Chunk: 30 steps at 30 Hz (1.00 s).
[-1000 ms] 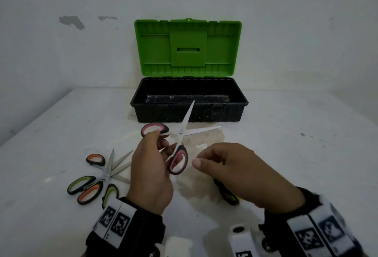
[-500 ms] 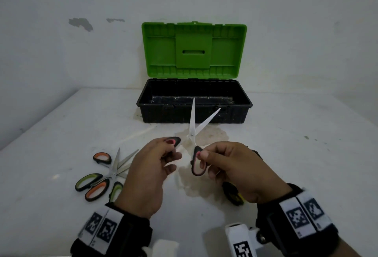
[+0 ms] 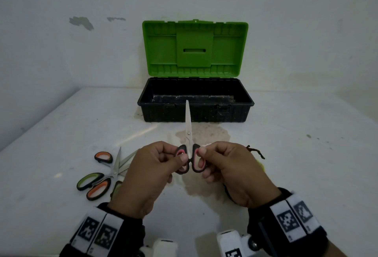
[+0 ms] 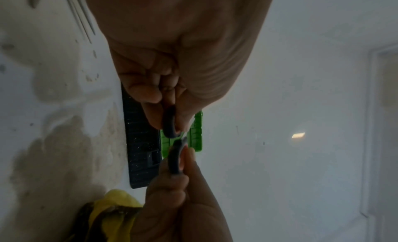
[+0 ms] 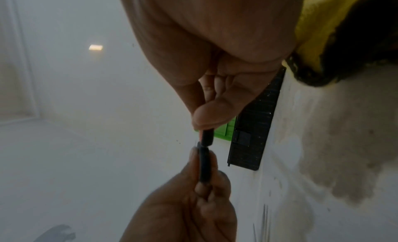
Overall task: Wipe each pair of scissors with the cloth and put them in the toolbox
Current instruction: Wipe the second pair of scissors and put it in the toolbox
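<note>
Scissors btwn both hands, L hand & R hand each pinching a handle; blades closed

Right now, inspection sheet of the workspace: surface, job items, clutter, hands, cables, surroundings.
Surface: white table, brownish stain at centre.
Job's things: pink-handled scissors held blades closed, tips toward the toolbox, which is open, green lid up. Orange and green-handled scissors lie at left. Yellow and dark cloth under the right hand.
Clutter: nothing seen.
Grippers: left hand pinches one handle loop, right hand the other.
Cables: nothing seen.
Surroundings: white wall, paint chipped.
</note>
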Tool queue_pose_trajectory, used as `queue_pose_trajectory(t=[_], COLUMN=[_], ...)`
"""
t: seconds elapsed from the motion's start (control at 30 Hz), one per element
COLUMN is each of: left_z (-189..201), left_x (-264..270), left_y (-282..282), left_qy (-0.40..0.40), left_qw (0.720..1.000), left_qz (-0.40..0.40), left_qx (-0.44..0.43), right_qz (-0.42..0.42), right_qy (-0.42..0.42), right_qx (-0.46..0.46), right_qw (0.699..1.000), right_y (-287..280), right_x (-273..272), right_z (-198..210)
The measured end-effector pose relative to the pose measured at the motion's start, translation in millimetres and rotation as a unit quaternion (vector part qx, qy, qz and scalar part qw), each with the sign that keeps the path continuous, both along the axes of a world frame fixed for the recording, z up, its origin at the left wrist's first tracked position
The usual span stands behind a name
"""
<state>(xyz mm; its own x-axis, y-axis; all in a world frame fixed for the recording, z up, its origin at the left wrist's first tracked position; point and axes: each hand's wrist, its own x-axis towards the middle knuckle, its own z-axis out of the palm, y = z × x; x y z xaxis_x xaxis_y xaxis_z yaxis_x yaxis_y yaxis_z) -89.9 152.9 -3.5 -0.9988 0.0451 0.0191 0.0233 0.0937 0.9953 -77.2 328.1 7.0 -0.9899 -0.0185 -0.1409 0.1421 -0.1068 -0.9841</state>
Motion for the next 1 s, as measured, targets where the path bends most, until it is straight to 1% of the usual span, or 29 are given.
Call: queue_pose_trajectory(t=[0.1,0.2,0.27,0.33,0.4,0.5,0.57,0.63,0.73,0.87,1.0], left_z=[-1,3,6,8,9,12,14,15,14,15,24], left_x=[-2,-6,-11,-17,-21,-24,-25,-26,-30,-39,-46], left_y=[1,-3,-8,-15,-23,-26,-25,-23,-23,-27,-30], left_qy=[-0.003,0.002,0.029,0.057,0.075,0.088,0.099,0.107,0.112,0.131,0.162], left_qw=[1.000,1.000,0.999,0.996,0.994,0.991,0.987,0.983,0.977,0.971,0.963], left_qz=[0.007,-0.006,0.007,0.028,0.029,0.005,-0.002,-0.001,0.021,0.050,0.044], left_qx=[0.003,-0.010,-0.036,-0.067,-0.078,-0.099,-0.129,-0.151,-0.180,-0.194,-0.211], right_qz=[-0.012,0.005,0.003,-0.024,-0.028,0.036,0.087,0.133,0.169,0.193,0.225], right_qy=[0.011,0.004,-0.007,-0.025,-0.059,-0.133,-0.175,-0.197,-0.208,-0.196,-0.169], right_qx=[-0.017,-0.002,0.031,0.063,0.040,-0.038,-0.057,-0.082,-0.122,-0.148,-0.156], right_qw=[1.000,1.000,1.000,0.997,0.997,0.990,0.979,0.968,0.956,0.950,0.947], right_y=[-5,-5,-3,1,6,8,6,5,8,12,12], right_x=[1,-1,-4,-8,-11,-15,-16,-17,-16,-14,-15], right_z=[-3,2,5,9,14,22,25,27,33,39,43])
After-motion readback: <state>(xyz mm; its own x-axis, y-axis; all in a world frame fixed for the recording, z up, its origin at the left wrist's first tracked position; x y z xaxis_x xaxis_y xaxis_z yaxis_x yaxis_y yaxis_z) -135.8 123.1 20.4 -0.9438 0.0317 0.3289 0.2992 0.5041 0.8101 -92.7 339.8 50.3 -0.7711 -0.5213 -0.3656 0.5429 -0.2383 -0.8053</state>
